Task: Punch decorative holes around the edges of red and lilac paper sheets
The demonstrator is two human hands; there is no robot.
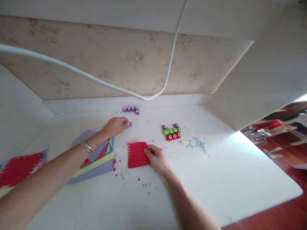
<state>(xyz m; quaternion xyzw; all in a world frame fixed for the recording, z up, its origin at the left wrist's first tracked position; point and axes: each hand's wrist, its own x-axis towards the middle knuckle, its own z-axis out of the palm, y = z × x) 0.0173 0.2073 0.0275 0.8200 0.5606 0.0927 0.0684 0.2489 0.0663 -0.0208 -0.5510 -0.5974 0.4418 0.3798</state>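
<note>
Between the fingertips of my left hand (115,126) is a small purple craft punch (129,124), held just above or on the white table. My right hand (157,157) pinches the right edge of a red paper square (137,156), whose top and left edges have rows of punched holes. Beyond my left hand, several purple punches (130,109) stand in a row near the back. To the right of the red paper is a cluster of punches: two purple, several green (171,131) and three red (174,137).
Coloured paper sheets (96,171) lie stacked under my left forearm, and more punched red paper (20,167) lies at far left. Blue and purple paper bits (200,144) are scattered at right, red bits near the centre. A white cable (107,84) hangs across the view.
</note>
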